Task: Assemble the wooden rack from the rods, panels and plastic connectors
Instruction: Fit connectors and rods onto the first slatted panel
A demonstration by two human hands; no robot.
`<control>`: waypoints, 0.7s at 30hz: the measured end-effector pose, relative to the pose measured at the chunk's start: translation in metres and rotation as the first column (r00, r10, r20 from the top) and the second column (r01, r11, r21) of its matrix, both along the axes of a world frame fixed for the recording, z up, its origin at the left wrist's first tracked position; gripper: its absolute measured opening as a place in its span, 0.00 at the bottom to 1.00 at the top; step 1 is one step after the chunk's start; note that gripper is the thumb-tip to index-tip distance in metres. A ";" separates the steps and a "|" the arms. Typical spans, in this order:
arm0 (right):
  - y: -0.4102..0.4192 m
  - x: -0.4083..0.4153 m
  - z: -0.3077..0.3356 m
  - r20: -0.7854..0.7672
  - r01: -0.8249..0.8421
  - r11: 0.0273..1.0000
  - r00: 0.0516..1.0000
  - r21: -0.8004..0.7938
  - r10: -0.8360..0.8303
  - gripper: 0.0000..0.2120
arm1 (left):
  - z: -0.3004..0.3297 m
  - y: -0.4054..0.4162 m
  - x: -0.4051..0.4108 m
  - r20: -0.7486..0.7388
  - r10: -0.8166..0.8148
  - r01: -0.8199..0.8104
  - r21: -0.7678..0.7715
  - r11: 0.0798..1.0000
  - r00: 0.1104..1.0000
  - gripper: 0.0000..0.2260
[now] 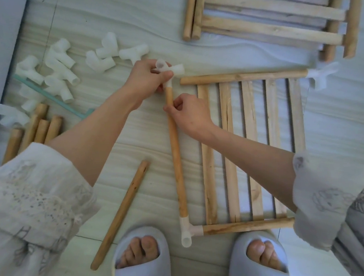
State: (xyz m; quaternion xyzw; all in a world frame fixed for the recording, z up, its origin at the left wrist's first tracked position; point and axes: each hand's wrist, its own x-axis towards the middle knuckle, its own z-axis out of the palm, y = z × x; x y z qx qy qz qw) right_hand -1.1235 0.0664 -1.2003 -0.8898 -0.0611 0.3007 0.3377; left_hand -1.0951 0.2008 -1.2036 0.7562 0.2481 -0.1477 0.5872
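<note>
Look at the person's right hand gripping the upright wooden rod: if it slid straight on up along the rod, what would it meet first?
Most likely the white plastic connector capping the light wooden rod, held there by the left hand. The right hand sits just below it.

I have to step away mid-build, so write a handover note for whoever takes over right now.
Left hand pinches the top connector seated on the upright rod; right hand grips that rod just below.
Done: the rod's lower end sits in the corner connector, joined to the slatted panel; a further connector caps the panel's top rail on its far end.
Left: join the top connector to the top rail, which is still apart. Spare connectors, spare rods, a loose rod and stacked panels await.
</note>
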 end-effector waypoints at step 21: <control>-0.029 0.057 -0.002 0.343 -0.354 0.765 0.737 -0.538 0.582 0.13 | 0.004 -0.014 -0.041 0.049 0.035 -0.050 0.343 0.938 0.998 0.11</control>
